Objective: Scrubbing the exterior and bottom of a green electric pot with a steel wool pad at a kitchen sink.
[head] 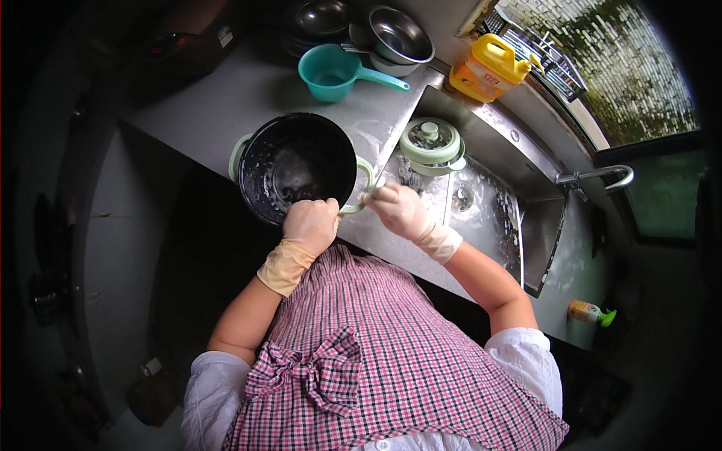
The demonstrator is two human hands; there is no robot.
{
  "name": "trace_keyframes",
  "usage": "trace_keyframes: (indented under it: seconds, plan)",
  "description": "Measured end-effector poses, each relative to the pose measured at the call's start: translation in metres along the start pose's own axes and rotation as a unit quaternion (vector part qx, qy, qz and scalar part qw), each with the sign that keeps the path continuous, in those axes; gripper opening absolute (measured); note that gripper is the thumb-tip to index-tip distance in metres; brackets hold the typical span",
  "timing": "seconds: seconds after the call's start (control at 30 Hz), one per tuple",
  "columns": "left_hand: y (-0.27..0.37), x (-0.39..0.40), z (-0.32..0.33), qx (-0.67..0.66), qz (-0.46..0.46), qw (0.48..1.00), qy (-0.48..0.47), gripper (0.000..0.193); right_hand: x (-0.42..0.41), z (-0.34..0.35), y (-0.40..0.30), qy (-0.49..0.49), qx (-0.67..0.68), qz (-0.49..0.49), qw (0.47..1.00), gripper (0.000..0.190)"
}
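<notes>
A deep pot [299, 163] with a dark, wet inside and pale green side handles is tilted toward me at the counter's front edge. Suds streak its inner wall. My left hand [311, 225], in a pale rubber glove, grips the near rim beside the right handle. At that pale green handle [365, 169], my gloved right hand [400, 211] has its fingers curled around a small greyish thing, blurred and mostly hidden. Right of the pot, a pale green lidded pot [430, 141] with a glass lid sits in the steel sink [485, 248].
A teal dipper [330, 70] stands on the counter [225, 107], before stacked metal bowls [400, 34]. Behind the sink are a yellow detergent jug [488, 67] and a faucet [598, 176]. A spray bottle [586, 312] lies at right. Suds surround the sink drain [462, 197].
</notes>
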State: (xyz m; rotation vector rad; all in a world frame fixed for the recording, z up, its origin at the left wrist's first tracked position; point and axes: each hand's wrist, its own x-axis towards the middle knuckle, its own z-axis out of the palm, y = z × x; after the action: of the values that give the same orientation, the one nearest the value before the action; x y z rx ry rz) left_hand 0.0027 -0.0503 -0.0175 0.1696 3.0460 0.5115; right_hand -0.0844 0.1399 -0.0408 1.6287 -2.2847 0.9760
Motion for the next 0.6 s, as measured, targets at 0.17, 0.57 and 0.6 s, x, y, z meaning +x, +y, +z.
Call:
trace_keyframes:
  seconds: [0.17, 0.57, 0.6]
  plan:
    - [0.0, 0.001, 0.0, 0.006, -0.003, 1.0, 0.004, 0.021, -0.002, -0.004, 0.01, -0.015, -0.009, -0.012, 1.0, 0.027]
    - [-0.008, -0.003, -0.004, 0.008, 0.038, 0.999, -0.002, 0.02, 0.019, -0.013, 0.049, -0.048, -0.018, -0.08, 0.995, 0.031]
    - [-0.008, -0.003, -0.005, 0.012, 0.042, 0.999, -0.006, 0.02, 0.023, -0.015, 0.052, -0.046, -0.019, -0.081, 0.995, 0.031]
